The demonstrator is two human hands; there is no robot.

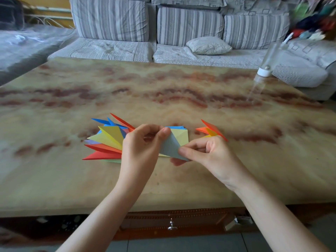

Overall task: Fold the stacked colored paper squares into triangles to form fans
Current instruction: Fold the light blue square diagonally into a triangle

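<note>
Our left hand (141,142) and right hand (205,151) both pinching a grey-blue paper sheet (170,145) just above the marble table (163,91), flat square stack (179,135) right behind it, folded triangle fan (107,140) left of it, smaller orange fan (211,130) to the right.

Not much to report on the person, honestly. Only the two forearms and hands were in view, coming in from the bottom edge of the frame. Both arms were bare all the way to where the picture cut them off, so no sleeves or cuffs showed at all. The left hand (140,150) and the right hand (209,153) wore no gloves, rings, watch or bracelets. Slim wrists, fingernails short and plain as far as could be seen.
</note>
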